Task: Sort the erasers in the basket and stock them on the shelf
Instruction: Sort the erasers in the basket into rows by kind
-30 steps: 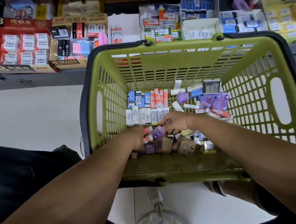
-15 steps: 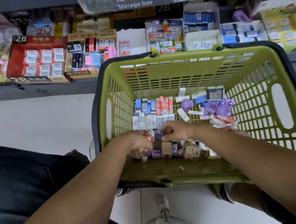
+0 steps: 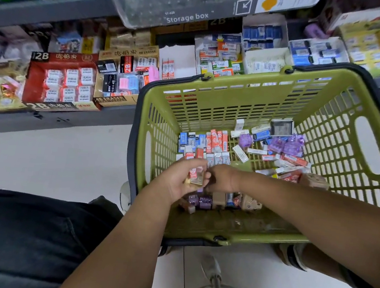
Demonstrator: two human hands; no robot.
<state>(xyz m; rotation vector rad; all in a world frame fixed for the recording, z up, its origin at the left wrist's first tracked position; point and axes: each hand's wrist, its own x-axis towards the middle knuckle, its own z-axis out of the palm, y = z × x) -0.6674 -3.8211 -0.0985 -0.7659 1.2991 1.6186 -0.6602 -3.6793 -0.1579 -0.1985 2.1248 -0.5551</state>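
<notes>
At far left we find the shelf [image 3: 69, 123], which carries a red box [image 3: 60, 82] marked 2B, filled with white wrapped pieces. Just beside it stands a tan box [image 3: 118, 84] marked 4B ERASER. The green basket [image 3: 247, 103] sits on the pale floor [image 3: 41, 163] in front of the shelf.

Over the near left part of the basket, the left hand [image 3: 175, 181] is turned palm up. Its fingers and thumb are curled round a bundle of erasers [image 3: 196, 176], one gold, one red and white. The right hand [image 3: 224, 178] touches it from the right, knuckles up and fingers bent downward. We cannot tell whether it grips anything.

Behind the hands, rows of erasers [image 3: 204, 143] stand on the basket floor, blue-white and red-white. Further right, loose erasers [image 3: 285, 163] lie mixed with purple packets [image 3: 287, 146].
</notes>
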